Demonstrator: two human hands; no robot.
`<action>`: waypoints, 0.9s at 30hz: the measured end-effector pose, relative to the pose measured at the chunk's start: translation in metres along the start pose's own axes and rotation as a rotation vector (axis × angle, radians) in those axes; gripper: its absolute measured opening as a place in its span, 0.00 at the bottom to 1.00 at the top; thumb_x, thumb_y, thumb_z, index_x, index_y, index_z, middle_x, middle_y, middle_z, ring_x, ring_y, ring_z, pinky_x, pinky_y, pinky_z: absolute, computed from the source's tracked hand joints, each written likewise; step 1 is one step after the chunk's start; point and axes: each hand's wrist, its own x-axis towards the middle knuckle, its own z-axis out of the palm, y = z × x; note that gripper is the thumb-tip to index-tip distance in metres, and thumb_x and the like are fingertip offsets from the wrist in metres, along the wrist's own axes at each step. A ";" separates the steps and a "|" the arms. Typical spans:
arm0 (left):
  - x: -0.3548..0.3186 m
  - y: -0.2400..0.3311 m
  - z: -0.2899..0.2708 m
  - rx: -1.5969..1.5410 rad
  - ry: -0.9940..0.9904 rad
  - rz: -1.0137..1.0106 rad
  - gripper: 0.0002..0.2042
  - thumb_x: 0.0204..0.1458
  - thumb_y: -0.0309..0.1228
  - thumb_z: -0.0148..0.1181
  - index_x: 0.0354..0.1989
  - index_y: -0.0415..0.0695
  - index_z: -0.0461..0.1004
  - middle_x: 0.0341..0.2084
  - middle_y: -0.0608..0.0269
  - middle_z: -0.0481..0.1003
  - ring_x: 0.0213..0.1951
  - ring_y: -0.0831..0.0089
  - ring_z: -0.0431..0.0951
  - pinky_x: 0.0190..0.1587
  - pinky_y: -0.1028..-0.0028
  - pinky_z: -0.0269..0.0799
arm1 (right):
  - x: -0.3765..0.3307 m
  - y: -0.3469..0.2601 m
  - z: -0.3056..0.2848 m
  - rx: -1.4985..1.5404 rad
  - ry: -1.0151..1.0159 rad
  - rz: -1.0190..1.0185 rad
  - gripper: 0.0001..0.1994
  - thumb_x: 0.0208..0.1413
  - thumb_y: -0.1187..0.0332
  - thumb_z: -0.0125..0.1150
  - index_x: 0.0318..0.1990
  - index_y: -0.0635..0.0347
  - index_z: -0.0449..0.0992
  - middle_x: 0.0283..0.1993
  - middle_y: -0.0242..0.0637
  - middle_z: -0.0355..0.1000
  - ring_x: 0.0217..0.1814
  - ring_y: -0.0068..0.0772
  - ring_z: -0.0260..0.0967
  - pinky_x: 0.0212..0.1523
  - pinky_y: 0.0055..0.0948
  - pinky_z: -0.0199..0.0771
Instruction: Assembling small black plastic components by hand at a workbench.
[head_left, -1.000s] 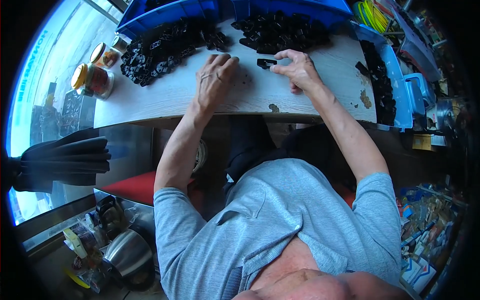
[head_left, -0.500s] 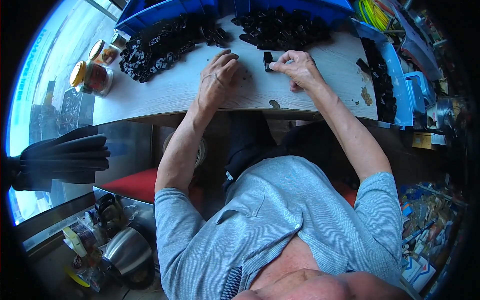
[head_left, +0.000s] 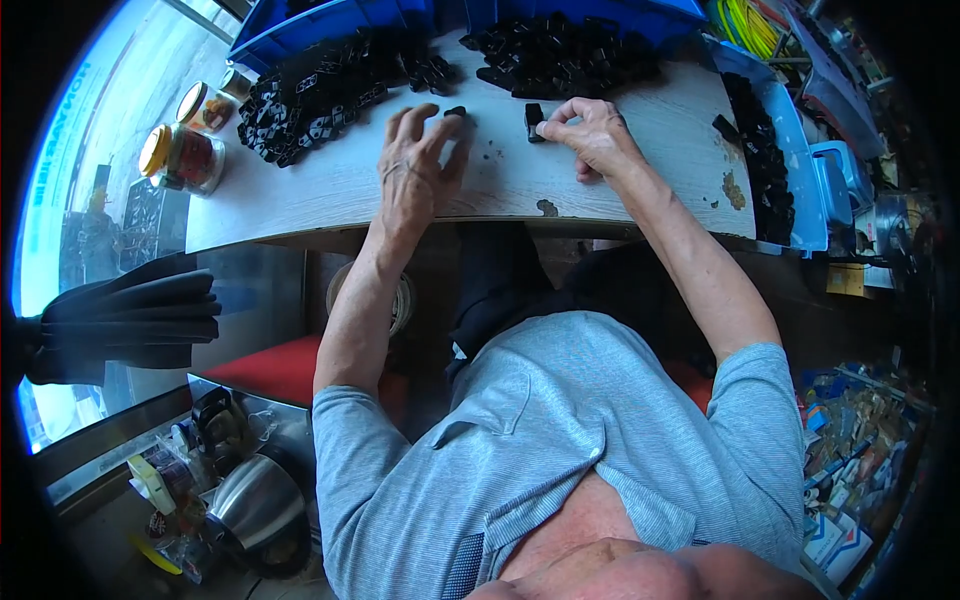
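Note:
My left hand [head_left: 422, 165] lies flat on the pale wooden table [head_left: 340, 190], fingers spread, its fingertips touching a small black plastic part [head_left: 455, 112]. My right hand [head_left: 592, 132] pinches another small black plastic part [head_left: 534, 120] between thumb and fingers, resting it on the table. Beyond the left hand a heap of black plastic parts [head_left: 325, 90] spreads out. A second heap of black parts [head_left: 560, 55] lies just beyond the right hand.
Blue bins [head_left: 330, 20] stand at the table's far edge. Two jars with yellow lids [head_left: 180, 150] sit at the far left. A blue tray with black parts [head_left: 775, 165] runs along the right edge. A metal kettle [head_left: 250, 500] sits on the floor lower left.
My left hand slid forward and its fingers spread toward a loose black part. My right hand stayed near the middle, still holding its black part.

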 end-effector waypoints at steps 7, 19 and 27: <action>0.006 0.010 0.004 0.076 -0.104 -0.121 0.16 0.53 0.43 0.70 0.45 0.47 0.83 0.45 0.56 0.80 0.48 0.57 0.78 0.47 0.61 0.76 | 0.000 -0.005 0.000 0.046 -0.012 0.020 0.10 0.57 0.60 0.67 0.40 0.54 0.79 0.20 0.25 0.68 0.14 0.15 0.63 0.16 0.22 0.70; 0.020 -0.012 0.023 0.044 -0.164 -0.091 0.11 0.60 0.33 0.61 0.48 0.46 0.82 0.39 0.57 0.82 0.44 0.58 0.80 0.47 0.62 0.76 | 0.002 -0.003 -0.001 0.146 -0.099 -0.162 0.24 0.54 0.70 0.64 0.60 0.53 0.76 0.16 0.25 0.67 0.12 0.17 0.65 0.12 0.23 0.72; 0.017 -0.019 0.021 -0.041 -0.115 -0.193 0.11 0.59 0.34 0.62 0.46 0.45 0.82 0.39 0.55 0.82 0.42 0.58 0.79 0.46 0.61 0.75 | 0.010 -0.005 -0.001 0.075 -0.160 -0.167 0.24 0.53 0.70 0.66 0.60 0.54 0.76 0.15 0.24 0.66 0.11 0.18 0.65 0.10 0.21 0.71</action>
